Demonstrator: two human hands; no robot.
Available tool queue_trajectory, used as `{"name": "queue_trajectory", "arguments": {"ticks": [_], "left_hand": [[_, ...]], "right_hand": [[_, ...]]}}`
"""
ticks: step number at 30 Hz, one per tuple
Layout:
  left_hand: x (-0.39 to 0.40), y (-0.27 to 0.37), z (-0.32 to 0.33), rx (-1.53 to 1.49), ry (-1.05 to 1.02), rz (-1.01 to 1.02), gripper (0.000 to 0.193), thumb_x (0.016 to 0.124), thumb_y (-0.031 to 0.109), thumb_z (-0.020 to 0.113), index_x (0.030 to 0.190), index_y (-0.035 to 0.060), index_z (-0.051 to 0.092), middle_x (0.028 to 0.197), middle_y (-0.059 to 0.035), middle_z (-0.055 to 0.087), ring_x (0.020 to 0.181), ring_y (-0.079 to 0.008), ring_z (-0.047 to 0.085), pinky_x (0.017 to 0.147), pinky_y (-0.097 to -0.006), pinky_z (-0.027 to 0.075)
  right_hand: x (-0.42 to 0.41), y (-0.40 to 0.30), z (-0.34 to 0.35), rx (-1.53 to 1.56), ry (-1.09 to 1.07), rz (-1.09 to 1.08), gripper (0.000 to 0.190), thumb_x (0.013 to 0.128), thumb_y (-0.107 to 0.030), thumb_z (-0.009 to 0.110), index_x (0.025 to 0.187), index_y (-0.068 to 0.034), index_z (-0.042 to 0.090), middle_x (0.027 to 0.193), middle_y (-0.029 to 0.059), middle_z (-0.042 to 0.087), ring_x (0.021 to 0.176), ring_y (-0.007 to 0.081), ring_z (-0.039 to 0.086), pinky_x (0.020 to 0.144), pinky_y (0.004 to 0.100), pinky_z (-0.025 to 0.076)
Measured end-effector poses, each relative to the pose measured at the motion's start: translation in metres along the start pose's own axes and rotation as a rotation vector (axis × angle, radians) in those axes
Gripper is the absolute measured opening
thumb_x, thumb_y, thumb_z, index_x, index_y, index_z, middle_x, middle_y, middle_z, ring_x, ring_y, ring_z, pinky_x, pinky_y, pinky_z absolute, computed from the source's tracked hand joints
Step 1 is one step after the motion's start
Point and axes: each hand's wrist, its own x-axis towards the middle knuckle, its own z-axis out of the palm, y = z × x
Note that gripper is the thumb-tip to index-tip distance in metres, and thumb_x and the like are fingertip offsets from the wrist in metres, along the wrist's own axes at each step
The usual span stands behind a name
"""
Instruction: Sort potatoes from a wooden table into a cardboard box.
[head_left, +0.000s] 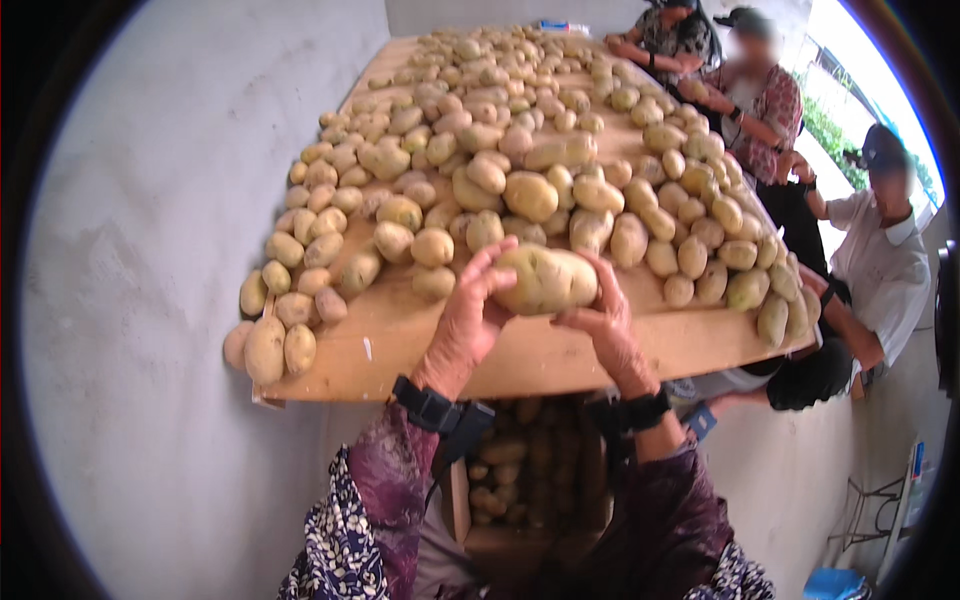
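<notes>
Both my hands hold one large, lumpy potato (546, 280) above the near edge of the wooden table. My left hand (474, 315) grips its left end, the thumb resting on the near side. My right hand (609, 322) wraps the right end, fingers behind and thumb below. Each wrist wears a black strap. Many loose potatoes (530, 196) of differing sizes lie spread over the table (420, 341), some piled on others just beyond my hands.
Below the table edge stands a cardboard box (495, 537) holding potatoes. Several people (889, 262) are along the table's right side, one holding a potato. A plain wall (165, 225) rises at left. A blue item (834, 583) and metal-legged stand (874, 510) are at lower right.
</notes>
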Motion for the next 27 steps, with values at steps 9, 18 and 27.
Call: {"name": "queue_trajectory", "arguments": {"ticks": [9, 18, 27], "left_hand": [[-0.002, -0.002, 0.004, 0.151, 0.067, 0.035, 0.031, 0.087, 0.017, 0.062, 0.115, 0.0045, 0.060, 0.106, -0.0059, 0.062, 0.101, -0.0170, 0.058, 0.092, -0.0332, 0.046], [-0.002, 0.004, 0.008, 0.257, 0.079, 0.054, 0.027, 0.089, 0.018, 0.061, 0.112, 0.0041, 0.062, 0.104, -0.0051, 0.063, 0.098, -0.0148, 0.058, 0.091, -0.0313, 0.046], [-0.009, 0.012, 0.004, 0.224, -0.064, 0.061, 0.028, 0.089, 0.012, 0.062, 0.116, 0.0029, 0.059, 0.105, -0.0051, 0.062, 0.098, -0.0128, 0.057, 0.091, -0.0277, 0.046]], "right_hand": [[-0.006, -0.006, 0.001, -0.039, -0.049, 0.114, 0.058, 0.079, -0.025, 0.075, 0.127, -0.002, 0.052, 0.106, 0.0110, 0.061, 0.097, 0.0181, 0.060, 0.079, 0.0305, 0.053], [-0.006, -0.001, 0.002, 0.226, -0.102, 0.300, 0.064, 0.080, -0.028, 0.074, 0.129, 0.004, 0.047, 0.116, 0.0129, 0.058, 0.105, 0.0211, 0.059, 0.089, 0.0337, 0.051], [-0.010, -0.004, 0.004, 0.378, -0.250, 0.316, 0.064, 0.085, -0.025, 0.069, 0.135, 0.001, 0.039, 0.118, 0.0156, 0.055, 0.101, 0.0259, 0.062, 0.070, 0.0385, 0.059]]}}
